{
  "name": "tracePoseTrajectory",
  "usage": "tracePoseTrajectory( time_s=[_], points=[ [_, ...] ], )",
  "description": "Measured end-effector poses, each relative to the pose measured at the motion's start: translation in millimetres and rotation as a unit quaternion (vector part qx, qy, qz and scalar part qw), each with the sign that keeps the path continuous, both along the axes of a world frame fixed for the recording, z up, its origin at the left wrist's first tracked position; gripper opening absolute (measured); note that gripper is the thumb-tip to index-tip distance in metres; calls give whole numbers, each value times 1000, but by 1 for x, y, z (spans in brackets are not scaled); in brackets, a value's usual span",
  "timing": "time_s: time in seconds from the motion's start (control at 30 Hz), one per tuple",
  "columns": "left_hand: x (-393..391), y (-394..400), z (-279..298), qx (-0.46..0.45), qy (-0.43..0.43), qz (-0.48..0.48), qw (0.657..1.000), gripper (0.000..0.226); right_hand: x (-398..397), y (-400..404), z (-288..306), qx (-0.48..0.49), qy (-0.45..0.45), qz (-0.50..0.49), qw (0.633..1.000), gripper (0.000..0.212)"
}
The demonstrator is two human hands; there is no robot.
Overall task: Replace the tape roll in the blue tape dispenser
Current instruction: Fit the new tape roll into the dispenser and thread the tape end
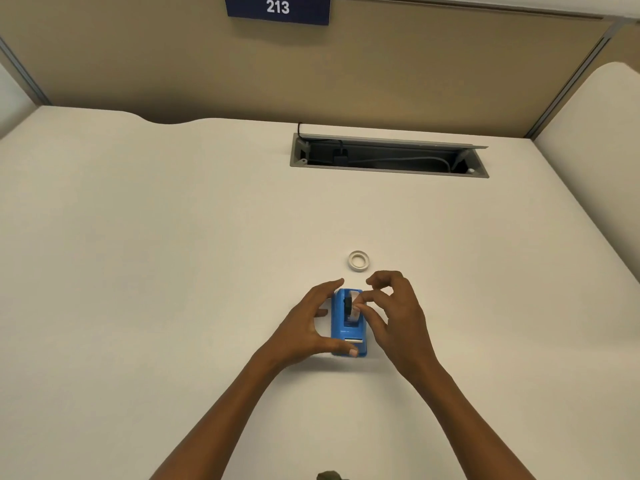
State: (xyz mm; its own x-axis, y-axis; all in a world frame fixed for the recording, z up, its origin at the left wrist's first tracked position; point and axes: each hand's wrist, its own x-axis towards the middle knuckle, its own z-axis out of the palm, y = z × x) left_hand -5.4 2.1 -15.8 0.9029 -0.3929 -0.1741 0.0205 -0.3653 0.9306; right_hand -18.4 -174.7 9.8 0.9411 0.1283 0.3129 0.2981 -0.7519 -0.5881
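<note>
White and wide, the worktop fills most of the view, with a tan wall at the far side and a blue sign that reads 213. Far back on the right of the worktop is a long open slot with wires inside. Near the middle sits the blue dispenser, with its cutting end toward the near side. The left hand cups the dispenser from the left; its fingers are spread apart, and the thumb rests on the near end. The right hand is at the right side, and its thumb and a finger are pinched together on the white roll that sits in the dispenser. The other fingers of that hand are curled above. Another white ring of tape lies flat on the worktop just beyond the hands, apart from them.
</note>
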Motion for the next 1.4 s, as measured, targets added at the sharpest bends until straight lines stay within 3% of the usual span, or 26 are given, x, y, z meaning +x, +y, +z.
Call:
tracePoseTrajectory(
  time_s=[0.37, 0.7, 1.17, 1.4],
  points=[
    [-4, 0, -7, 7, -42, 24, 999, 92, -17, 4, -10, -12, -66, -34, 997, 8],
    [-3, -1, -10, 8, -43, 37, 998, 92, -33, 6, -14, -11, -69, -52, 996, 25],
    [-3, -2, -11, 11, -41, 35, 998, 91, -57, 6, -23, -1, -73, -65, 995, 23],
    [-3, -1, -11, 9, -41, 35, 998, 89, -63, 9, -27, -15, -79, -63, 995, 39]
  ],
)
